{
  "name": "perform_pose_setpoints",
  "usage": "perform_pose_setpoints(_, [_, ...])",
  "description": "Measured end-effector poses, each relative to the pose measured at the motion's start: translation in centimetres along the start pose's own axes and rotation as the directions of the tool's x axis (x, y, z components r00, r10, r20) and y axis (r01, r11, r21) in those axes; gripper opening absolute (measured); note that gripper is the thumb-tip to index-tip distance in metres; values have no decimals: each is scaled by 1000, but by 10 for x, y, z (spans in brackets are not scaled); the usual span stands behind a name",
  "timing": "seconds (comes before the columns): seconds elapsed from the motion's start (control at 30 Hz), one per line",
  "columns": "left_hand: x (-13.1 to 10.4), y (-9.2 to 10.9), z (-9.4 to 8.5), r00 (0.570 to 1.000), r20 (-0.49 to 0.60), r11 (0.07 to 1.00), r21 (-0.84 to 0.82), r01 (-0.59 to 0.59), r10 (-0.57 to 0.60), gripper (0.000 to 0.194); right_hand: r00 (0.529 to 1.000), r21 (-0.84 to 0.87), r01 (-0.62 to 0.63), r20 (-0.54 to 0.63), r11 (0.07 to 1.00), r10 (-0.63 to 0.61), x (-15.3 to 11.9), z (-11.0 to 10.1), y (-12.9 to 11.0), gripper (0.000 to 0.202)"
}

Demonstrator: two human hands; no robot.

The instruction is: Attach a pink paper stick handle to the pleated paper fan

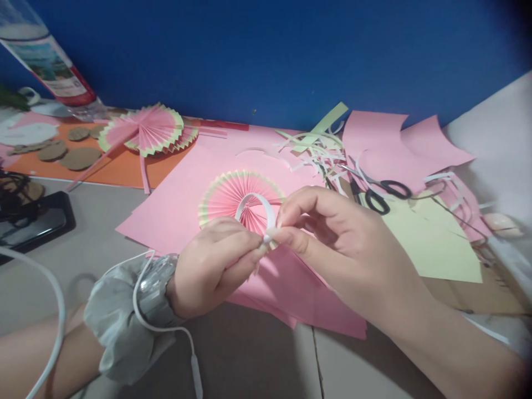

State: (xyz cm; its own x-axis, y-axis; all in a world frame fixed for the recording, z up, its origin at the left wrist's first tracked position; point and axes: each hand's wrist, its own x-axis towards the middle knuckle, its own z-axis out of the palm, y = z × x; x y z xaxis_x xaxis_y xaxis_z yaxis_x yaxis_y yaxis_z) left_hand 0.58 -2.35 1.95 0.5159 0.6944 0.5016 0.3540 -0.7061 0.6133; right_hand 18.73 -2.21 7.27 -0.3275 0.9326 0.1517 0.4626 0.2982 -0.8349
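A narrow white ring of tape (pixel 269 208) stands on edge between my two hands. My left hand (pixel 220 257) is closed, pinching the ring's lower part between thumb and finger. Thumb and forefinger of my right hand (pixel 332 238) pinch together at the same spot, on what looks like the tape's end; the fingertips cover most of it. Directly behind the ring, a round pleated paper fan (pixel 222 194), pink with a pale green rim, lies on pink paper sheets (pixel 166 216). My hands hide its lower part.
Black-handled scissors (pixel 376 194) and paper scraps (pixel 320 152) lie at the right, by a pale green sheet (pixel 436 238). More pleated fans (pixel 149 130), cardboard discs (pixel 81 158) and a tilted bottle (pixel 54 64) are left. A phone (pixel 37 224) lies nearer. A white cable (pixel 139 293) crosses my left wrist.
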Motion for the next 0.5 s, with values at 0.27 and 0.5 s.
perform_pose_setpoints(0.27, [1,5,-1,994,-24,992,61,106,-105,24,997,31,71,-11,997,-71,-3,4,3,4])
perform_pose_setpoints(0.5, [2,7,-1,995,-53,990,107,93,-88,20,997,184,82,-24,980,-79,-1,7,7,7])
